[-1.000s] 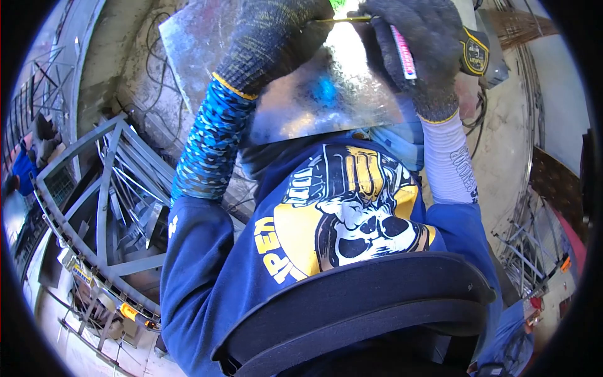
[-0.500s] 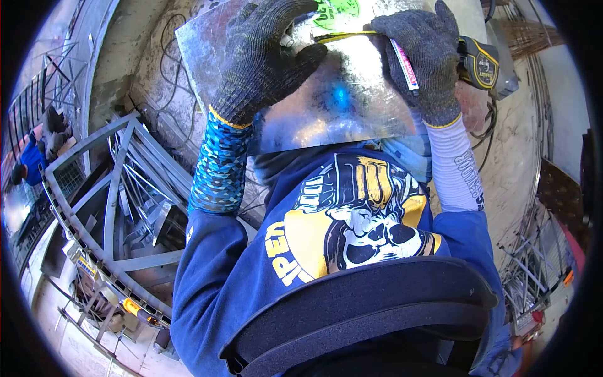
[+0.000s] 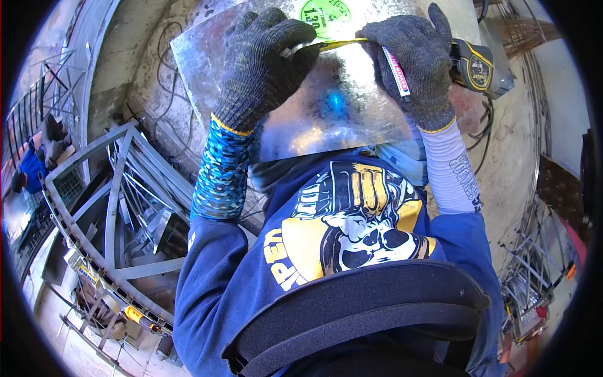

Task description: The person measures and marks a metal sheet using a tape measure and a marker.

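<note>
A shiny galvanized metal sheet [image 3: 326, 119] lies in front of me, with a round green sticker [image 3: 325, 14] near its far edge. My left hand [image 3: 264, 60], in a dark knit glove, pinches the end of a yellow tape blade [image 3: 336, 44] flat on the sheet. My right hand [image 3: 411, 56], gloved too, presses the blade down and holds a white and red marker [image 3: 396, 70]. The black and yellow tape measure case [image 3: 472, 66] sits just right of that hand.
A grey welded metal frame [image 3: 116, 207] with loose bars stands at the left. Cables [image 3: 160, 38] trail over the concrete floor beyond the sheet. More metal racks [image 3: 534, 264] lie at the right. A person in blue [image 3: 28, 169] crouches at the far left.
Both hands have come down and nearer on the sheet, and the green sticker has come into sight. My left hand now pinches the tape's end instead of lying flat.
</note>
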Motion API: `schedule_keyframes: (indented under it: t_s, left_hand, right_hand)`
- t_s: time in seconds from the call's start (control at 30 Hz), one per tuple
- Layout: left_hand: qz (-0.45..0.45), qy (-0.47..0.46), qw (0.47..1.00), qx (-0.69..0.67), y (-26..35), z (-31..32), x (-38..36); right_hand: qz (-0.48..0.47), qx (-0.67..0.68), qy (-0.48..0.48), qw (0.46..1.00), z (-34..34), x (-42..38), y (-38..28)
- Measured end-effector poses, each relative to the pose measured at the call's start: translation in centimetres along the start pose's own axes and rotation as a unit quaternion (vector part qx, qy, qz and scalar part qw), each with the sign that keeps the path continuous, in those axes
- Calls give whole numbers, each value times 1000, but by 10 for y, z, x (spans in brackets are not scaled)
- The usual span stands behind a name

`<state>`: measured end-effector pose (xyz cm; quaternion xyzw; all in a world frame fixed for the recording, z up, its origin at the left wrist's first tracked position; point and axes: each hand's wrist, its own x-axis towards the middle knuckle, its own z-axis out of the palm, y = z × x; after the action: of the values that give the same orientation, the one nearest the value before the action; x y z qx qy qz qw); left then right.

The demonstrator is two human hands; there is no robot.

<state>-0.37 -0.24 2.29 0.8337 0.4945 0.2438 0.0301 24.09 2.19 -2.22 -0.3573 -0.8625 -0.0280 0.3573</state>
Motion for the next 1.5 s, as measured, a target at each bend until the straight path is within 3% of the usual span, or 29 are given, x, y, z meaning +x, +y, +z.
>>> schedule_keyframes:
  t_s: [0.2,0.37,0.57,0.67,0.73,0.87,0.93,1.0,1.07,1.2,1.5]
  left_hand:
    - [-12,-18,1000,-13,9,-6,6]
    - [35,-10,999,17,9,-7,10]
    - [44,-27,999,6,7,-9,11]
    - [48,-35,998,14,10,-12,12]
    - [51,-42,998,24,9,-9,12]
    - [54,-68,996,15,8,-10,16]
    - [50,-66,997,14,6,-9,14]
    - [47,-65,997,12,8,-9,13]
    - [8,-51,993,105,16,-12,14]
    - [5,-76,992,103,19,-17,19]
    - [35,-69,989,124,16,-13,19]
  right_hand:
    - [6,-7,-6,1000,0,0,0]
    - [-17,-7,11,1000,5,-12,12]
    - [5,0,9,1000,-10,-1,-1]
    - [64,-13,-19,998,-18,3,-10]
    - [-13,28,107,994,-9,-7,-2]
    - [50,182,101,977,-17,-16,-11]
    - [140,338,54,929,-17,-26,-12]
    - [158,373,64,912,-7,-34,-15]
    - [183,391,-60,900,-11,-37,-16]
    - [46,252,-22,966,-7,-24,-14]
    - [124,257,9,958,1,-22,-24]
